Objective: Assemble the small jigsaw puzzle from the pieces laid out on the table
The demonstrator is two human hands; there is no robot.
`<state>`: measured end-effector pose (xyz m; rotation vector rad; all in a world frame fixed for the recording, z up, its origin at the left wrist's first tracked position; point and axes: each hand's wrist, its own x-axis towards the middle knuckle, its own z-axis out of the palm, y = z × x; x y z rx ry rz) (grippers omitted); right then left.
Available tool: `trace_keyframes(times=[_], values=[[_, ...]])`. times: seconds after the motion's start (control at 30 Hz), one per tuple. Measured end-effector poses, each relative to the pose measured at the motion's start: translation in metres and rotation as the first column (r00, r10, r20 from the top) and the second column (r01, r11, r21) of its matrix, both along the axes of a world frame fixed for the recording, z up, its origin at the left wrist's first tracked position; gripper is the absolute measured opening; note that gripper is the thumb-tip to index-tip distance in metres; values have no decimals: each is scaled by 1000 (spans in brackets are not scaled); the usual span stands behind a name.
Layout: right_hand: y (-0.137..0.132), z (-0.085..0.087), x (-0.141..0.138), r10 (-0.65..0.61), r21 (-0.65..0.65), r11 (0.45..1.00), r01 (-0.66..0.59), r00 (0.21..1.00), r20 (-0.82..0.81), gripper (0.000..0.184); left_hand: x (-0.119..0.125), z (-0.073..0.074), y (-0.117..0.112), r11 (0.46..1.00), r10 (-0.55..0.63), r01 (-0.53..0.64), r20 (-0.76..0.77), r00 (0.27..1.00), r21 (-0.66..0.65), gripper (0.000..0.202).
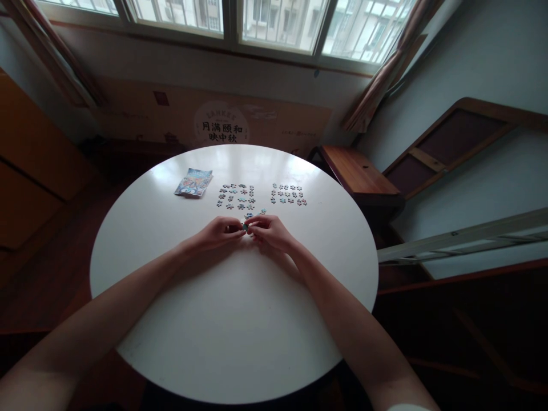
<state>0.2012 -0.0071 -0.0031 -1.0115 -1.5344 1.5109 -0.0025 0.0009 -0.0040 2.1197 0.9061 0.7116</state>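
Both hands meet over the middle of a round white table (231,319). Between their fingertips is a small greenish puzzle piece (245,226). My left hand (219,232) pinches it from the left, and my right hand (270,230) pinches from the right, partly covering it. Just beyond the fingers lie a few loose puzzle pieces (262,212). Farther back, several puzzle pieces (242,200) are laid out in rows on the left, and another group of puzzle pieces (287,194) sits in rows to the right.
A colourful printed packet (194,183) lies at the table's back left. Behind the table are a wall with a printed banner (220,125) and a window (282,25). A wooden side table (357,169) stands at the back right.
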Motion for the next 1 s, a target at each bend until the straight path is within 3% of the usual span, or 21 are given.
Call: trace_keyframes(times=[1.0], values=[[3, -5, 0, 10, 56, 998, -12, 999, 40, 21, 0, 0, 0, 1000, -11, 11, -1, 1000, 9, 34]])
